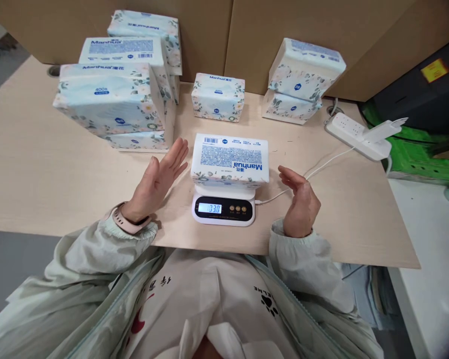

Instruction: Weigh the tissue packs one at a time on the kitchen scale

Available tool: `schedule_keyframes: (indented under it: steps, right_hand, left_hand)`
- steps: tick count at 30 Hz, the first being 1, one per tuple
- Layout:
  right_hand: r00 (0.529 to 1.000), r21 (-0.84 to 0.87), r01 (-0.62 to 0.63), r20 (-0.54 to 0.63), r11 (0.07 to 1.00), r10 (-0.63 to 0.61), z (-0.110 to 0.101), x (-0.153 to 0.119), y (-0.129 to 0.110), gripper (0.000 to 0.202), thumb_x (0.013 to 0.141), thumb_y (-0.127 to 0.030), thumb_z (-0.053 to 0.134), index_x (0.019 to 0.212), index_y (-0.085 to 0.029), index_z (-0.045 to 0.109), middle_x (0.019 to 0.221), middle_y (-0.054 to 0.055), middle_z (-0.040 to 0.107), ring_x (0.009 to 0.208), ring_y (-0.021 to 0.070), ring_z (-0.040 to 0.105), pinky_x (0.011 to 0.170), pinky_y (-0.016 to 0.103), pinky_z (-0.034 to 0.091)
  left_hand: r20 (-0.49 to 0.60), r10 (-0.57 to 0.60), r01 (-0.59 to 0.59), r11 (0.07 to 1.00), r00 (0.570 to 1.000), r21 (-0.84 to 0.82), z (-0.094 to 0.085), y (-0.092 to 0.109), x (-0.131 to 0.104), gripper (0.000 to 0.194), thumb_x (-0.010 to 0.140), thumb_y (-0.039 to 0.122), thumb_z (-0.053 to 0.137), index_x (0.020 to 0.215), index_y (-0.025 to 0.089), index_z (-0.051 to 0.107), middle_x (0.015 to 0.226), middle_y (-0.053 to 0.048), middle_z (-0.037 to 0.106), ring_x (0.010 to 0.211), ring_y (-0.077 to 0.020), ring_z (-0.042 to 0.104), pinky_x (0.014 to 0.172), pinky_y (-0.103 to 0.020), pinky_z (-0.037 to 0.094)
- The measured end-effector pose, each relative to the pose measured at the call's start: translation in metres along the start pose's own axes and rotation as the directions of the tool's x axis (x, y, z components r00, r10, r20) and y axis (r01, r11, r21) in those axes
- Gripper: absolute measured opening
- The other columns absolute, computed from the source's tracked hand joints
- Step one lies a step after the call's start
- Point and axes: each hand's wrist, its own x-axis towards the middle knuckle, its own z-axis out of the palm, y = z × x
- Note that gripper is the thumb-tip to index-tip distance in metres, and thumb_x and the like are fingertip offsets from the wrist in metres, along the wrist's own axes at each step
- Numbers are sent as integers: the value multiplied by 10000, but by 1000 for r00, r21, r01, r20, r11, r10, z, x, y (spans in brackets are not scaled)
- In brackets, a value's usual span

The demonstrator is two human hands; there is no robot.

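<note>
Topping scale [226, 212]: rect. plastic-wrapped pkg [230, 160]

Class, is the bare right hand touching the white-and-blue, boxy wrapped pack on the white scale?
Apart: the head view shows pale flat tabletop between the right hand and the pack.

I can't read the smallest print on the tissue pack [230, 154] or the labels under the buttons [238, 209]. That pack blocks most of the platform of the scale [224, 220] from me. Near the far left corner of the counter [340, 209], the front packs [105, 99] hide much of those behind. Sleeves [310, 264] cover parts of its near edge. Past its right edge, I find the yellow label [435, 71] illegible and the green object [415, 162] cut off.
</note>
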Motion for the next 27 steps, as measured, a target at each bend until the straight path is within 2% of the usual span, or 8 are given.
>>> schedule_keyframes:
  steps: [4,11,27]
  right_hand:
    - [1000,1,-9,-7,1000,9,-1,0,1,506,1100,-553,450,1201,-254,845,1249,79,833,1204,297,758,1047,540,576]
    - [1000,7,-6,-14,1000,6,-2,0,1,544,1099,-576,427,1132,-243,855,1225,87,839,1234,313,753,1120,600,546]
    - [1000,-20,13,26,1000,-12,-1,0,-3,546,1112,-544,407,1066,-239,858,1196,82,845,1219,293,756,1113,570,550]
  left_hand:
    - [14,-26,26,1000,1000,-5,2,6,-1,790,1096,741,115,1768,352,262,1856,76,151,1747,-309,28,1438,-594,92]
    - [20,-10,10,1000,1000,-8,0,4,-1,782,1093,748,150,1748,354,318,1843,75,204,1741,-320,96,1434,-604,144]
    - [32,16,-15,999,999,-38,-2,2,-3,731,1088,764,240,1674,389,464,1816,108,276,1738,-322,130,1432,-611,162]
